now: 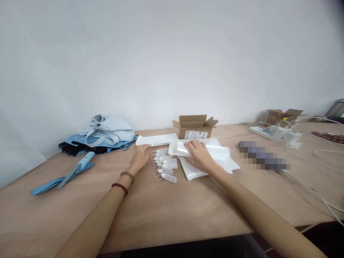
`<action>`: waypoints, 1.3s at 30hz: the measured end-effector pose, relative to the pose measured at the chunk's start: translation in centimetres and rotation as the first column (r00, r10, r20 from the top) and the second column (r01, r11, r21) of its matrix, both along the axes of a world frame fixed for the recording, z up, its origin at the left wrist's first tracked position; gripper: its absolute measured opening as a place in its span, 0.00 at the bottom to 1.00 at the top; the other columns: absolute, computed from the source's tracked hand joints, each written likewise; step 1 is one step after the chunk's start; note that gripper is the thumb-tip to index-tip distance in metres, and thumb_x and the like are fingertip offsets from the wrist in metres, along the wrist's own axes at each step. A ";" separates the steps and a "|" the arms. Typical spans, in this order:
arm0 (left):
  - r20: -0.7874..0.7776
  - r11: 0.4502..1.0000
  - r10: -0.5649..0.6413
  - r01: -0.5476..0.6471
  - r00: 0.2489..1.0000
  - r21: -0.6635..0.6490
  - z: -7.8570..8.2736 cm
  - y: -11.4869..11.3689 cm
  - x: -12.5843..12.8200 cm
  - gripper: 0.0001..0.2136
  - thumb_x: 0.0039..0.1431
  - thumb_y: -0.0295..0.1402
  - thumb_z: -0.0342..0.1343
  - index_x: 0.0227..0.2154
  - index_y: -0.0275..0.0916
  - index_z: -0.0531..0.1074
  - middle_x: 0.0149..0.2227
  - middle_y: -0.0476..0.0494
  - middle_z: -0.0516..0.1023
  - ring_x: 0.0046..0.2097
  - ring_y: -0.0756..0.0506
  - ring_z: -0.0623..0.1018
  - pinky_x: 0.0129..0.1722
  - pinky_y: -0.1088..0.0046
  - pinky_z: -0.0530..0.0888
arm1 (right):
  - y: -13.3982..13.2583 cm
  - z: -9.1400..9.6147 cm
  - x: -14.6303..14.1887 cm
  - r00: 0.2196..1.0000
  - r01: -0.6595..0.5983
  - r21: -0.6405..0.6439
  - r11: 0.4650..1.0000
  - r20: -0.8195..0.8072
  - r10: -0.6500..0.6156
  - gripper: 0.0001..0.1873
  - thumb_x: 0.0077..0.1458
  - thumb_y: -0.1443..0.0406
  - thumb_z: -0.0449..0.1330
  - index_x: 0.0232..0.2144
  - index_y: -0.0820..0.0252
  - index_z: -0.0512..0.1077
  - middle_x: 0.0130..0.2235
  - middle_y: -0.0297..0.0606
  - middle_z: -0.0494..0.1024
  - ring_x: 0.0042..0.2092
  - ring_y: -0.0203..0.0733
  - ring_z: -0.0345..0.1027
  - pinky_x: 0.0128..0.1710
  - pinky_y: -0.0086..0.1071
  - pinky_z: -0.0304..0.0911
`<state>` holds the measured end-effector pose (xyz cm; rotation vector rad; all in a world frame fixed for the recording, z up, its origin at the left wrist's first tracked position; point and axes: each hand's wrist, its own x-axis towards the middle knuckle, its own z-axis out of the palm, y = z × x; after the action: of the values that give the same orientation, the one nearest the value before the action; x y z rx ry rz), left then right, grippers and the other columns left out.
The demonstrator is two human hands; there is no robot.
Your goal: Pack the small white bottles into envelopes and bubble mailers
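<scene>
My right hand (pixel 198 154) lies flat, fingers spread, on a clear plastic bag (pixel 179 147) atop a stack of plastic bags (pixel 220 159). My left hand (pixel 139 157) rests on the wooden table (pixel 161 211) with its fingers curled near the end of a white pouch (pixel 157 139). Whether it grips anything I cannot make out. Between my hands lies a row of several small white squeeze bottles (pixel 166 165) with loops. Bead bracelets circle my left wrist.
An open cardboard box (pixel 195 127) stands behind the bags. A blue umbrella (pixel 64 175), a black item and a pale bag (pixel 109 130) lie at the left. A power strip (pixel 268 132), cables (pixel 309 188) and another box (pixel 282 115) are at the right.
</scene>
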<state>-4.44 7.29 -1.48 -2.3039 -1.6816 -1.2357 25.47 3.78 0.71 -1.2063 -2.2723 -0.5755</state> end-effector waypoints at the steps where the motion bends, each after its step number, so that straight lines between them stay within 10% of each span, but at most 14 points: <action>1: 0.050 1.000 0.016 -0.017 0.999 0.025 0.5 -0.3 0.2 0.18 0.47 0.21 0.46 0.37 0.37 0.77 0.43 0.39 0.80 0.48 0.40 0.76 0.53 0.57 0.69 | 0.1 -0.1 0.0 1.000 0.002 0.001 1.000 0.003 -0.002 0.20 0.54 0.63 0.57 0.49 0.61 0.63 0.47 0.49 0.69 0.48 0.52 0.59 0.45 0.41 0.52; 13: 0.227 0.974 -0.183 0.146 0.957 0.171 3.7 -5.0 4.7 0.08 0.52 0.28 0.52 0.27 0.39 0.77 0.33 0.43 0.81 0.39 0.44 0.78 0.45 0.66 0.72 | -0.1 0.3 0.1 1.000 0.018 -0.036 0.999 -0.014 -0.019 0.23 0.54 0.61 0.58 0.51 0.63 0.63 0.48 0.50 0.68 0.48 0.54 0.59 0.46 0.42 0.51; 29: 0.580 0.818 -0.239 0.483 0.778 -0.311 3.5 -5.4 7.2 0.17 0.47 0.28 0.51 0.38 0.37 0.80 0.43 0.42 0.81 0.45 0.42 0.78 0.47 0.65 0.71 | -1.1 0.2 -1.0 0.988 -0.147 -0.011 0.989 -0.057 0.146 0.19 0.55 0.64 0.56 0.50 0.61 0.64 0.48 0.49 0.69 0.49 0.52 0.59 0.47 0.41 0.52; 35: 0.529 0.942 -0.177 0.298 0.830 -0.154 3.3 -5.0 6.7 0.11 0.50 0.30 0.52 0.29 0.37 0.80 0.38 0.41 0.82 0.44 0.42 0.77 0.48 0.65 0.71 | -1.0 0.1 -1.0 0.987 -0.147 -0.007 0.989 -0.070 0.146 0.19 0.55 0.63 0.57 0.49 0.62 0.65 0.48 0.49 0.69 0.49 0.52 0.59 0.47 0.41 0.53; 39: 0.729 0.936 -0.053 0.288 0.682 -0.201 3.5 -4.8 6.1 0.14 0.48 0.35 0.62 0.38 0.34 0.76 0.40 0.39 0.80 0.41 0.44 0.77 0.42 0.68 0.72 | -1.2 0.4 -0.9 0.978 -0.181 0.025 0.983 -0.103 0.183 0.19 0.56 0.62 0.57 0.49 0.63 0.65 0.48 0.49 0.69 0.48 0.51 0.59 0.47 0.42 0.53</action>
<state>1.70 2.54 1.97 -2.3330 -1.9908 -2.3179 24.53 2.59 1.08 -0.9840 -2.2544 -0.4489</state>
